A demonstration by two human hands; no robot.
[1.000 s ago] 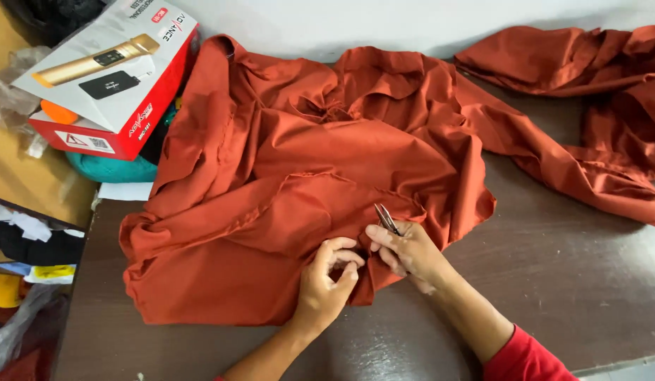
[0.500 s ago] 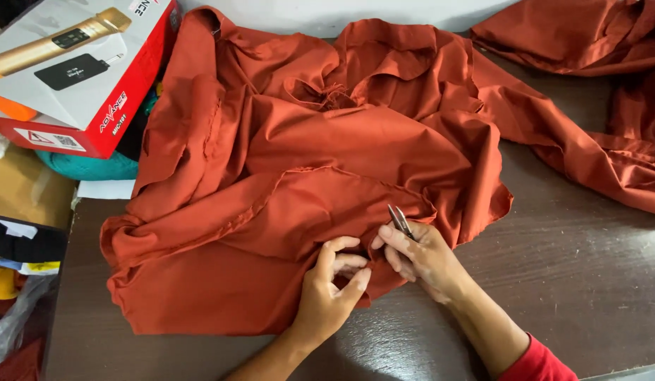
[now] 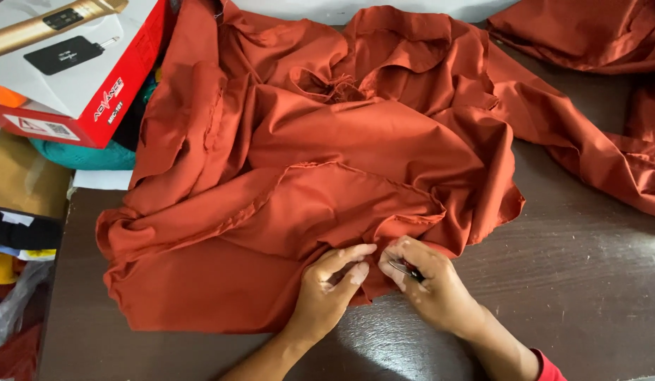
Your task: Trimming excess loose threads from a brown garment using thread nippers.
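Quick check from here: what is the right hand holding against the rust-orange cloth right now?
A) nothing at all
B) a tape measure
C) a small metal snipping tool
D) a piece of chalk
C: the right hand pinches a small metal tool at the edge of the rust-orange garment, while the left hand presses the cloth flat beside it on the dark table.

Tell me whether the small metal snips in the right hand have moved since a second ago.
Yes. The snips have tipped down, from sticking up over the rust-red garment to lying low in the right hand at its hem.
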